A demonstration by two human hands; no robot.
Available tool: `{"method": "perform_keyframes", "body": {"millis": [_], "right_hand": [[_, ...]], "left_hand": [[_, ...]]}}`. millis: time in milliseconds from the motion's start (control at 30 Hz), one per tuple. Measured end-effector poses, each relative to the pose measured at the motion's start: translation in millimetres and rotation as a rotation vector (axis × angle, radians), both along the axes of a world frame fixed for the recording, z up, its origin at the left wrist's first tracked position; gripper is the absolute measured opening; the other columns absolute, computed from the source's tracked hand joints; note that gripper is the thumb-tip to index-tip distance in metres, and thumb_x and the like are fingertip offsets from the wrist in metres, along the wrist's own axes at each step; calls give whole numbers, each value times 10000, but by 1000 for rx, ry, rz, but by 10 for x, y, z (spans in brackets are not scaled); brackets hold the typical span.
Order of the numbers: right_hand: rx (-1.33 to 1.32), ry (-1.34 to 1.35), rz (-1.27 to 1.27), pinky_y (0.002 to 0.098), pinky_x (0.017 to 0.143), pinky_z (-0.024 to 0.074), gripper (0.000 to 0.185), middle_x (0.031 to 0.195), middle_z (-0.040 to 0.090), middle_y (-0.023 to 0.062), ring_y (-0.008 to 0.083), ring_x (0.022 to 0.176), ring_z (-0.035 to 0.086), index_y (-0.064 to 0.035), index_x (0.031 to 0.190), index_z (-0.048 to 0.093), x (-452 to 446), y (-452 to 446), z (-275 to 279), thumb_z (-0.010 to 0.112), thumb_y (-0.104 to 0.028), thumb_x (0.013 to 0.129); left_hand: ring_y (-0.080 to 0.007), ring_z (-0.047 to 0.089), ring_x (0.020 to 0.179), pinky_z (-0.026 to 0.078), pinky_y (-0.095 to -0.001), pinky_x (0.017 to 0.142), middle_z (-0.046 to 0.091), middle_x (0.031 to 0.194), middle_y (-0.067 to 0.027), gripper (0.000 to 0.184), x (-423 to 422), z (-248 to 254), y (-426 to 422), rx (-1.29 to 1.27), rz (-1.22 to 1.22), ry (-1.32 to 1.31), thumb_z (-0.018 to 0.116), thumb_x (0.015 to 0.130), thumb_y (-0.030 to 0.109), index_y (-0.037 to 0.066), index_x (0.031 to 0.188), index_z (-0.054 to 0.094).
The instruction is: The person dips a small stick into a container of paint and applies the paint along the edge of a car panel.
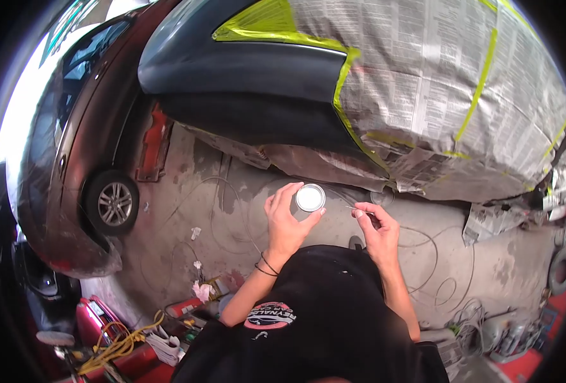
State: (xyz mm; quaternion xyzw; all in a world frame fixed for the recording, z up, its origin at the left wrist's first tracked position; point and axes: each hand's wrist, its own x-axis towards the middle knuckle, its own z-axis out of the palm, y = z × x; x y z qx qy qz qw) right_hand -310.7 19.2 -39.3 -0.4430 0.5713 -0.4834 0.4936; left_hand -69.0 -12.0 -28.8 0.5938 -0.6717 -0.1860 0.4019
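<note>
My left hand is wrapped round a small round can, its thumb and fingers on opposite sides. The can's top faces me and looks white inside a metal rim; whether that is a lid or the contents I cannot tell. To the right, my right hand pinches a thin, light-coloured sliver between thumb and fingers, apart from the can. Most of that thin piece is hidden by the fingers, so its kind does not show. Both hands are in front of my black shirt, above the concrete floor.
Ahead stands a car with a dark panel, bordered by yellow-green masking tape and newspaper covering. A brown car is at the left. Hoses lie on the floor; a yellow cord and tools are at lower left.
</note>
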Motion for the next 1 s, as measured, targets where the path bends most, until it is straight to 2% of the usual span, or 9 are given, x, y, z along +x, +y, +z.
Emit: {"method": "perform_keyframes", "body": {"millis": [133,233,600,1000], "right_hand": [[7,-98,-169,306,1012,614,247,1158,852,92,146,1102,791,45,1325,800,416,198,-123,777,-104,1130],[28,-31,-228,311,1006,621,230,1147,850,95,150,1087,794,48,1306,795,694,373,-158,770,-103,1133],[103,-47,-420,304,977,627,217,1105,846,92,145,1036,791,32,1296,782,1286,1060,-269,762,-120,1143],[98,9,-469,317,998,603,208,1107,838,76,131,1047,764,9,1263,790,1229,1091,-223,780,-159,1141]], "left_hand": [[-326,685,1356,437,-495,1194,742,1437,-121,730,355,28,-8,-10,-129,-36,1018,811,281,66,1440,717],[-318,684,1356,426,-495,1197,742,1437,-118,725,577,37,-4,-10,-196,-39,1014,813,282,67,1438,717],[-316,683,1366,402,-488,1210,752,1418,-113,719,956,7,112,5,-374,52,1019,801,259,64,1423,717],[-302,678,1365,386,-492,1211,745,1415,-107,733,905,-44,-40,-32,-352,49,1013,806,263,76,1442,699]]}}
